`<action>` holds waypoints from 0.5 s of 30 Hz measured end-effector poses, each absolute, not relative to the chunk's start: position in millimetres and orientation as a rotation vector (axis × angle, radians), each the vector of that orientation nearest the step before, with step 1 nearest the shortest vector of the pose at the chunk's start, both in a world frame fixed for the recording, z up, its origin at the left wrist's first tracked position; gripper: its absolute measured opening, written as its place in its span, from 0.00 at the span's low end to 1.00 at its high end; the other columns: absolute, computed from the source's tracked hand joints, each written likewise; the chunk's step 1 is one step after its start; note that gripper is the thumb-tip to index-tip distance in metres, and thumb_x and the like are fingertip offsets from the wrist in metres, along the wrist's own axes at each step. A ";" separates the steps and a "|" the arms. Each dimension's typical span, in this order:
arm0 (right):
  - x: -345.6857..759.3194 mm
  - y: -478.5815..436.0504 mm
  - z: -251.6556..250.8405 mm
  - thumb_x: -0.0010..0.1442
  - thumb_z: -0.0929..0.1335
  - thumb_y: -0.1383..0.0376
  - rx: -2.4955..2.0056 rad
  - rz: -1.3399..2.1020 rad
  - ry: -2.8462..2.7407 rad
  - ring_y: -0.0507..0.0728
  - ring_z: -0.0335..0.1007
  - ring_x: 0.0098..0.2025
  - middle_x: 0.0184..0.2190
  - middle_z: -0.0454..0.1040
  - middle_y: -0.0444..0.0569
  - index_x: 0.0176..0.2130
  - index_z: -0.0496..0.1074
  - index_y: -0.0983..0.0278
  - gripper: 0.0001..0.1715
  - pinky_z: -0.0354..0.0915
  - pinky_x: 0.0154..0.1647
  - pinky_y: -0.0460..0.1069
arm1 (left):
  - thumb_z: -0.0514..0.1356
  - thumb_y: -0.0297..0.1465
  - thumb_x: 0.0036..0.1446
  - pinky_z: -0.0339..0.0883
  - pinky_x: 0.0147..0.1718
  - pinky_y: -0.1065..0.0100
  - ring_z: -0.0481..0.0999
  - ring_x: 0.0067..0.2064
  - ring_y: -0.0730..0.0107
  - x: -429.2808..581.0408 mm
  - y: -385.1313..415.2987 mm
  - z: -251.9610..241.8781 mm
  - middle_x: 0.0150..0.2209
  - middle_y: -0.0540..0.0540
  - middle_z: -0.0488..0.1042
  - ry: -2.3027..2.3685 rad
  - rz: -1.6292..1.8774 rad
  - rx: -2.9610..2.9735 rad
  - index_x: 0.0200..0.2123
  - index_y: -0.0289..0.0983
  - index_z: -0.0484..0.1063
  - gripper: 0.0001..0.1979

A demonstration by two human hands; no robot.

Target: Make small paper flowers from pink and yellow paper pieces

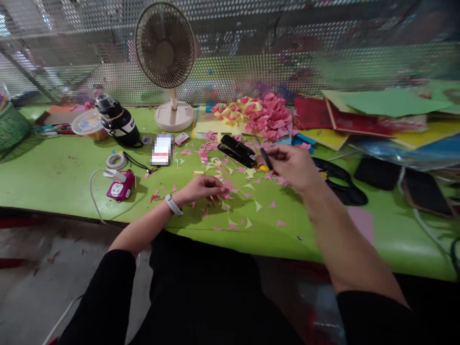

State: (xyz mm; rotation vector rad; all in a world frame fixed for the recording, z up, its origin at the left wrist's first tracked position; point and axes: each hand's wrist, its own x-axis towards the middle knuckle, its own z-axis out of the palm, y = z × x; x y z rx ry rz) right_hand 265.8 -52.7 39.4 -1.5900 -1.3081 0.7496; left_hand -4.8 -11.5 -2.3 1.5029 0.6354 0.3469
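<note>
My left hand (203,188), with a white band at the wrist, pinches a small pink paper piece (227,186) low over the table. My right hand (293,165) is closed around a slim dark tool (265,157) with a thin tip pointing up and away; its exact kind is unclear. Just left of that tool lies a black stapler (237,150). Pink and pale yellow paper scraps (247,195) are scattered between and around both hands. To the right of my right hand rests a black looped handle (345,184), partly covered by the hand.
Behind the stapler is a heap of pink paper flowers (271,115). A fan (174,117), a black bottle (120,122), a phone (162,149), a tape roll (116,161) and a purple socket adapter (120,187) stand left. Coloured sheets (391,103) are stacked at right.
</note>
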 end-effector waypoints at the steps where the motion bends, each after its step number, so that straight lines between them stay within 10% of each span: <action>1: 277.2 -42.5 40.2 0.46 0.77 0.47 -1.641 0.655 -1.336 0.55 0.70 0.25 0.27 0.77 0.49 0.31 0.74 0.62 0.23 0.65 0.25 0.50 | 0.66 0.45 0.55 0.66 0.28 0.73 0.76 0.29 0.76 -2.2 -13.7 -4.0 0.35 0.42 0.80 0.622 0.312 1.607 0.38 0.32 0.79 0.20; 8: 325.7 21.3 21.7 0.53 0.74 0.59 -2.303 0.105 -1.622 0.59 0.70 0.31 0.27 0.78 0.56 0.31 0.79 0.66 0.11 0.58 0.32 0.52 | 0.65 0.46 0.55 0.55 0.23 0.72 0.63 0.21 0.77 -7.7 -11.4 12.1 0.21 0.51 0.71 0.591 0.271 2.086 0.45 0.39 0.80 0.20; 15: 341.8 44.2 -4.4 0.57 0.72 0.60 -2.287 0.099 -1.870 0.57 0.64 0.26 0.22 0.75 0.61 0.26 0.78 0.71 0.16 0.54 0.30 0.52 | 0.69 0.44 0.50 0.63 0.32 0.65 0.72 0.32 0.65 -48.0 30.4 27.4 0.36 0.40 0.77 1.328 0.450 2.232 0.44 0.33 0.78 0.23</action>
